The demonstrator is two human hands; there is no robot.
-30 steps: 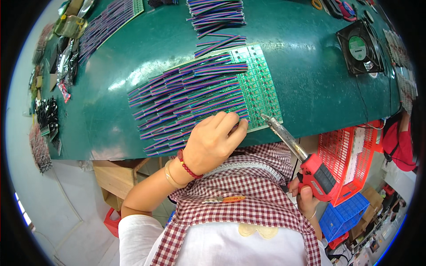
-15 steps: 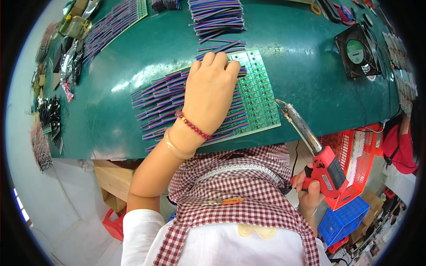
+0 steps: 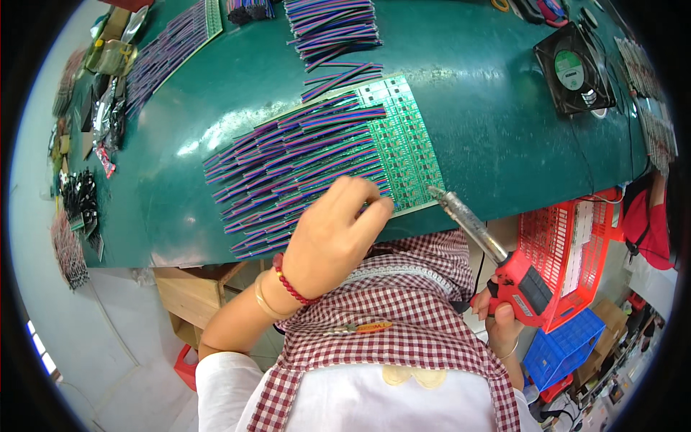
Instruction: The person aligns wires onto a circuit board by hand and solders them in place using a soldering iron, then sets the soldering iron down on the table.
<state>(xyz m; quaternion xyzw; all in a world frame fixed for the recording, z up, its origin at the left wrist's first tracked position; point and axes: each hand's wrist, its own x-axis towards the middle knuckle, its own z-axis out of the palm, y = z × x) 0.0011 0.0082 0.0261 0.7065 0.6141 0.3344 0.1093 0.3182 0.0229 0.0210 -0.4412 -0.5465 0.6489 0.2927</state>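
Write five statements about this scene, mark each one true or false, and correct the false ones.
1. The right hand holds a soldering gun. True.
2. The square cooling fan is left of the green circuit board panel. False: it is to the panel's right.
3. Multicoloured wires lie over the panel's left part. True.
4. The left hand is spread flat, palm up. False: its fingers are bent and its back faces up.
5. The blue plastic crate stands on the green table. False: it is below table level, at the lower right of the view.
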